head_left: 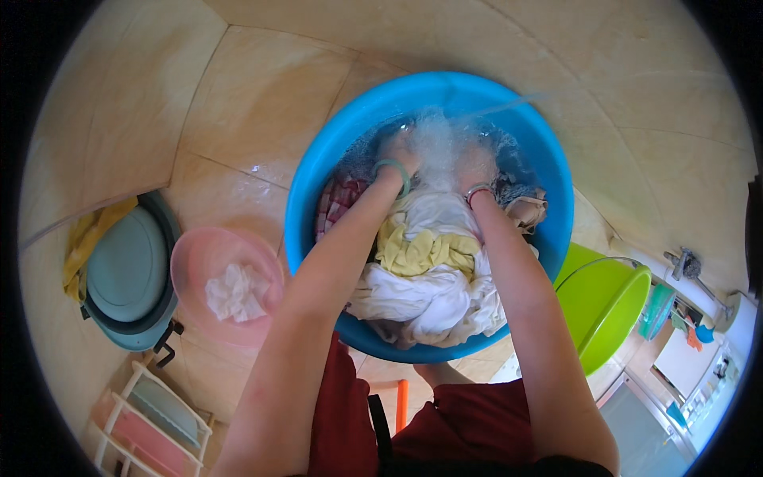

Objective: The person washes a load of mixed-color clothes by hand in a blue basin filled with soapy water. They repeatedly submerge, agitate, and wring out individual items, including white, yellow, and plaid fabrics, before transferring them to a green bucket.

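Both my hands are down in the water of a large blue basin (559,207). My left hand (399,149), with a green bangle at the wrist, is at the far left of a foaming stream of water (435,139). Right of that stream is my right hand (477,163), with a bracelet at the wrist. Splashing water hides the fingers of both. Between my forearms lie white wet clothes (421,294) and a yellow cloth (413,253). A red-and-white checked cloth (338,203) sits at the left wall, and a beige cloth (528,211) at the right.
Left of the blue basin, a pink basin (191,246) holds a white cloth (237,292). Beyond it stand grey-green basins (127,254) with a yellow cloth (95,246) over the edge. A lime-green bucket (608,306) is close on the right. A white rack (155,413) stands at lower left.
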The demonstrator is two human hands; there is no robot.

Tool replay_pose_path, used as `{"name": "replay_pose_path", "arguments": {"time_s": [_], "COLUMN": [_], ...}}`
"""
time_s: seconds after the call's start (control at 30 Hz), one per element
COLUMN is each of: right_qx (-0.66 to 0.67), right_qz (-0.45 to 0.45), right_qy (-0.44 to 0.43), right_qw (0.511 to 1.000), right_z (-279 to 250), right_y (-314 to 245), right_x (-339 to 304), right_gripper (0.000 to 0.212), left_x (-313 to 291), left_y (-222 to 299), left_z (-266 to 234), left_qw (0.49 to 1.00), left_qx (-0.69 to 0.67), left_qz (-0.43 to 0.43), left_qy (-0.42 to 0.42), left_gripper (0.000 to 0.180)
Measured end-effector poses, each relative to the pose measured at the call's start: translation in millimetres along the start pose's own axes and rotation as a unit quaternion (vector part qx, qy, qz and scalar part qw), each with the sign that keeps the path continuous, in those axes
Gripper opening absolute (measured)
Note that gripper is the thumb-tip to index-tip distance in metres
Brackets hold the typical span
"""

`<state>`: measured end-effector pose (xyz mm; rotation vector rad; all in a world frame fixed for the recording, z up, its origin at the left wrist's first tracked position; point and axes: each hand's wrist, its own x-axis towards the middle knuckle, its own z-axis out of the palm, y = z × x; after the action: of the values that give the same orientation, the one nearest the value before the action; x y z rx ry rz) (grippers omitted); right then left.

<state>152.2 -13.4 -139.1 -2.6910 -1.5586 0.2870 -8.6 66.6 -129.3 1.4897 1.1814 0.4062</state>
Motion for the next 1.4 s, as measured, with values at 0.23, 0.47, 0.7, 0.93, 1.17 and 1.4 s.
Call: {"name": "replay_pose_path", "arguments": {"time_s": [0.23,0.47,0.7,0.93,1.17,1.4], "right_qx": [0.246,0.199,0.216,0.286,0.38,0.353], "right_qz": [-0.141,-0.333,-0.339,-0.316,-0.225,0.023], "right_qy": [0.189,0.204,0.313,0.318,0.272,0.166], "right_qw": [0.94,0.899,0.861,0.847,0.855,0.92], "right_z": [-127.0,-178.3,-184.3,-187.5,-167.3,-110.1], "right_y": [-43.4,-83.4,-102.1,-92.0,-73.6,-7.2], "right_x": [-52.0,-117.2,-110.5,-93.1,-82.0,-46.9], "right_gripper": [0.017,0.026,0.024,0.019,0.013,0.019], "left_x": [-16.5,-43.6,-70.2,-63.6,-69.6,-68.7], "left_y": [51.1,103.8,133.3,110.9,113.4,108.4], "left_z": [-4.9,-20.3,-25.2,-9.2,-1.6,14.5], "left_qw": [0.743,0.742,0.837,0.74,0.985,0.908], "left_qx": [-0.612,-0.612,-0.487,-0.618,-0.068,-0.376], "left_qz": [-0.227,-0.07,-0.127,0.021,0.146,-0.14], "left_qy": [-0.151,-0.265,-0.216,-0.265,0.06,0.121], "left_gripper": [0.05,0.047,0.029,0.024,0.018,0.031]}}
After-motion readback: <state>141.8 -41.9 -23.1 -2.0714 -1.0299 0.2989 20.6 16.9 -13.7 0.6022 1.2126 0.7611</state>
